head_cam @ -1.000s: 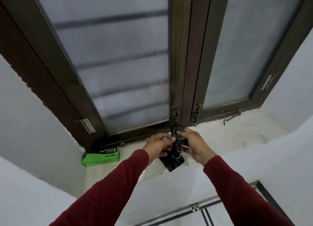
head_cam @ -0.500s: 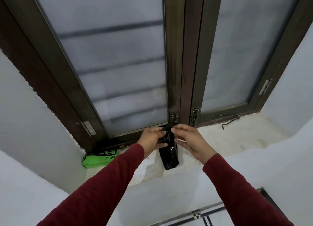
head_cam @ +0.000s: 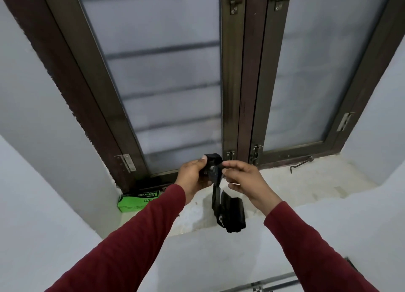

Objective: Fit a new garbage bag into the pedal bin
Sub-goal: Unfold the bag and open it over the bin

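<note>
A folded black garbage bag [head_cam: 228, 213] hangs in front of the window sill, its upper end pinched between both hands and its lower, still-folded part dangling below them. My left hand [head_cam: 192, 175] grips the top of the bag from the left. My right hand [head_cam: 243, 178] pinches it from the right with thumb and forefinger. Both arms wear dark red sleeves. The pedal bin is not in view.
A green box of garbage bags [head_cam: 138, 201] lies at the left end of the stone window sill [head_cam: 306, 182]. A closed brown-framed window [head_cam: 241, 83] with frosted panes fills the view ahead. A metal stay hook [head_cam: 301, 162] rests on the sill at right. Tiled floor shows below.
The bag has unfolded further: a longer strip now hangs below my hands, with the folded end swinging to the right. My hands stay at the sill.
</note>
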Demonstrator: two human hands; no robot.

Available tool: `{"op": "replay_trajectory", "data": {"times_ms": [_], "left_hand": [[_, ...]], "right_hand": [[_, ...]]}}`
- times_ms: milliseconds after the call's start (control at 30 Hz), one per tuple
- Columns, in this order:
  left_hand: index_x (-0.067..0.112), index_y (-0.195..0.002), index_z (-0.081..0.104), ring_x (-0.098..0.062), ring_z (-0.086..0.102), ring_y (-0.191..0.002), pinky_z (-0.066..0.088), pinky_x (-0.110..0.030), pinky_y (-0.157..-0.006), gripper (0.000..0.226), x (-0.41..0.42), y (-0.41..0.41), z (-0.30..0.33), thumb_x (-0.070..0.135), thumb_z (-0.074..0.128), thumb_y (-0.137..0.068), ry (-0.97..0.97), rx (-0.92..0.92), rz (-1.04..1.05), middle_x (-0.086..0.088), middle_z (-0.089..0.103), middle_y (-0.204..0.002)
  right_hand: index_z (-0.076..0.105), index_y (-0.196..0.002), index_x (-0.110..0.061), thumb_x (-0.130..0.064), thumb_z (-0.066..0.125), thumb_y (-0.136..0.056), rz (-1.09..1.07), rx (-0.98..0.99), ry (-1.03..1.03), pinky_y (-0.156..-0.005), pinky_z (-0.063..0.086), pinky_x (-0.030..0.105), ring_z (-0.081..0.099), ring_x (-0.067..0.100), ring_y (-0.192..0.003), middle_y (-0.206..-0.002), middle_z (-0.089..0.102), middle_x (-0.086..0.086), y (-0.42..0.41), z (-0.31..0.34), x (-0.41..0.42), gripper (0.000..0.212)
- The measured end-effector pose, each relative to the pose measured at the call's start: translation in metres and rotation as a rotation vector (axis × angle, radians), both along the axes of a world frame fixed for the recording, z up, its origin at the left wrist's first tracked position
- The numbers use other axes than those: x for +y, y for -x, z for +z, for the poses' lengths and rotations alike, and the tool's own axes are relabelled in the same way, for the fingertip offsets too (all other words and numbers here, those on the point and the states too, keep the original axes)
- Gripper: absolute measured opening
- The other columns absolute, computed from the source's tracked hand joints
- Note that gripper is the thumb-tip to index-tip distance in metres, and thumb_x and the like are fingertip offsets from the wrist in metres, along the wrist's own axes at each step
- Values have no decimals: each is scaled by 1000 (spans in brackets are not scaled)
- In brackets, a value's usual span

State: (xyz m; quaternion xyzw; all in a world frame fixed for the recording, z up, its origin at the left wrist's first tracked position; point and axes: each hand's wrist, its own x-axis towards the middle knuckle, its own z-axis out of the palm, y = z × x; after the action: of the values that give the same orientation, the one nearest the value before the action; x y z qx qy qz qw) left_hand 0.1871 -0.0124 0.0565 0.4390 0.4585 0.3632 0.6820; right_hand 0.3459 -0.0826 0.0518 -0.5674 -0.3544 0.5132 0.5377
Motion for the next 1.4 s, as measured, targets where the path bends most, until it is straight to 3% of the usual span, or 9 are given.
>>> {"op": "replay_trajectory", "data": {"times_ms": [133, 400, 533, 600, 733, 867, 1033, 1200, 1400], "left_hand": [[8, -113, 69, -21, 71, -79, 58, -36, -75, 23, -12, 15, 17, 4, 48, -103, -89, 3, -123, -9, 73, -90], [0, -105, 72, -25, 72, -92, 57, -44, -93, 29, -43, 72, 33, 4, 83, -79, -211, 59, -156, -13, 76, -96], [6, -103, 71, -16, 61, -69, 52, -30, -65, 31, -69, 99, 31, 27, 82, -83, -193, 46, -174, -9, 68, -85], [6, -107, 73, -14, 57, -64, 46, -27, -62, 30, -81, 109, 28, 33, 72, -93, -169, 51, -195, -8, 67, -83], [13, -103, 74, -17, 67, -82, 51, -35, -77, 18, -102, 128, 22, 4, 59, -99, -208, 54, -292, -4, 72, -90], [14, -89, 74, -11, 67, -65, 50, -26, -63, 14, -129, 147, 29, 0, 76, -86, -264, 110, -223, 1, 73, -74], [14, -71, 58, -20, 56, -60, 46, -24, -51, 31, -156, 160, 43, -4, 83, -76, -342, 117, -134, -15, 58, -74], [14, -87, 65, -21, 72, -83, 60, -28, -65, 13, -199, 174, 55, 7, 77, -88, -303, 72, -197, -10, 69, -87], [10, -112, 60, -24, 73, -83, 64, -32, -69, 11, -254, 194, 58, 12, 54, -103, 64, -210, -4, -14, 71, -102]], "right_hand": [[71, -113, -27, -35, 79, -84, 54, 44, -1, -70, 56, 27, 63, 10, -75, -86, 69, -6, 21, 22, -12, 32], [71, -82, -22, -32, 76, -87, -69, -34, -33, -59, 52, 22, 59, 7, -64, -70, 62, -6, 76, 43, -44, 12], [65, -82, -26, -39, 70, -90, -102, 5, -49, -72, 51, 28, 65, 7, -77, -81, 70, -9, 111, 48, -72, 16], [62, -80, -27, -40, 68, -92, -109, 24, -50, -75, 49, 29, 67, 4, -76, -82, 72, -11, 124, 51, -86, 19], [59, -77, -24, -34, 68, -93, -140, 99, -77, -70, 51, 26, 67, 11, -76, -83, 71, -5, 141, 55, -112, 21], [64, -76, -22, -33, 75, -88, -246, 66, -84, -70, 52, 24, 66, 10, -73, -78, 72, -6, 153, 60, -137, 20], [63, -85, -21, -35, 85, -78, -173, -27, -112, -72, 53, 27, 67, 7, -70, -75, 70, -9, 164, 67, -166, 26], [73, -93, -22, -28, 80, -83, -35, -90, -89, -77, 48, 29, 68, 10, -82, -86, 72, -6, 170, 74, -200, 13], [75, -95, -21, -24, 79, -85, -88, 54, -36, -78, 49, 29, 70, 14, -86, -91, 76, -3, 172, 70, -239, 11]]}}
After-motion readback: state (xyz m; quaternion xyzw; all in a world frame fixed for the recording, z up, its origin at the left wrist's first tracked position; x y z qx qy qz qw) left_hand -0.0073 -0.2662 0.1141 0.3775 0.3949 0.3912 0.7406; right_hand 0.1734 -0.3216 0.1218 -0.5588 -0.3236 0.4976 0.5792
